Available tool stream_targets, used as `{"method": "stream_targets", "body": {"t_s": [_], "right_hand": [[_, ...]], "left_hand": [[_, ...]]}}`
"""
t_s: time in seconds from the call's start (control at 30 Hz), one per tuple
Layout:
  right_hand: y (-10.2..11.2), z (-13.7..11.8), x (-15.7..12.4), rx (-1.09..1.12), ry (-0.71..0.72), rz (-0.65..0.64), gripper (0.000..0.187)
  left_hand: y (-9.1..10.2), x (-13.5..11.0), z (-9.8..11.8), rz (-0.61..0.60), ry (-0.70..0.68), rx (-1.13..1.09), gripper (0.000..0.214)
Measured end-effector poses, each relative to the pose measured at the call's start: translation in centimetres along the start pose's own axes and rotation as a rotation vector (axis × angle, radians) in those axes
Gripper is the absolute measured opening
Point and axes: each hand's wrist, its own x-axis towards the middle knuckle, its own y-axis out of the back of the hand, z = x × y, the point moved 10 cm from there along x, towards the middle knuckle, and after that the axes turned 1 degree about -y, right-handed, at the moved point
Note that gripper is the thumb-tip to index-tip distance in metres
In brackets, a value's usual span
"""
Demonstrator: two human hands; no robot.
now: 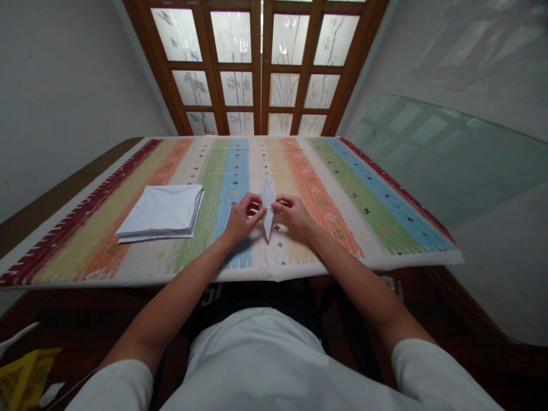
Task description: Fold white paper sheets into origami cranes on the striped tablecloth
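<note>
A long, narrow piece of folded white paper (268,197), pointed at both ends, sits at the middle of the desk, its length running away from the person. The left hand (244,220) and the right hand (293,216) close in on it from either side, fingers curled and pinching its middle between them. Neither hand is open; both grip the paper, whose exact folds are partly hidden behind the fingers. Whether its lower tip touches the cloth beneath it is hard to tell.

The desk wears a long woven cover in red, yellow, orange, green, blue and cream stripes (363,220), dotted with small coloured motifs, and its near edge hangs just in front of the person's body. To the left of the hands, well apart from them, lies a flat, square stack of folded white paper (160,211) with layered edges. Beyond the far end of the desk stand wooden-framed doors with frosted glass panes etched with plants (240,68). A pale green sheet of glass (440,162) stands to the right of the desk. A yellow printed packet (23,379) lies low at the bottom left corner, below the desk. The person's white T-shirt (257,365) fills the lower foreground.
</note>
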Motion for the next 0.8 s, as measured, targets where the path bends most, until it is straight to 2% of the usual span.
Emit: {"method": "stream_targets", "body": {"t_s": [0.2, 0.37, 0.5, 0.67, 0.8], "right_hand": [[0.2, -1.1, -0.1, -0.058, 0.045, 0.036, 0.05], [-0.1, -0.6, -0.2, -0.103, 0.002, -0.004, 0.043], [-0.4, -0.2, -0.1, -0.116, -0.005, -0.033, 0.045], [0.1, -1.2, -0.2, -0.077, 0.081, 0.039, 0.054], [-0.4, -2.2, -0.5, -0.182, 0.134, 0.011, 0.041]], "left_hand": [[0.6, 0.2, -0.2, 0.046, 0.02, -0.009, 0.018], [0.7, 0.2, -0.2, 0.058, 0.018, -0.043, 0.018], [0.5, 0.2, -0.2, 0.04, 0.026, -0.045, 0.018], [0.6, 0.2, -0.5, 0.053, 0.043, -0.048, 0.018], [0.6, 0.1, -0.7, 0.047, 0.053, -0.054, 0.015]]}}
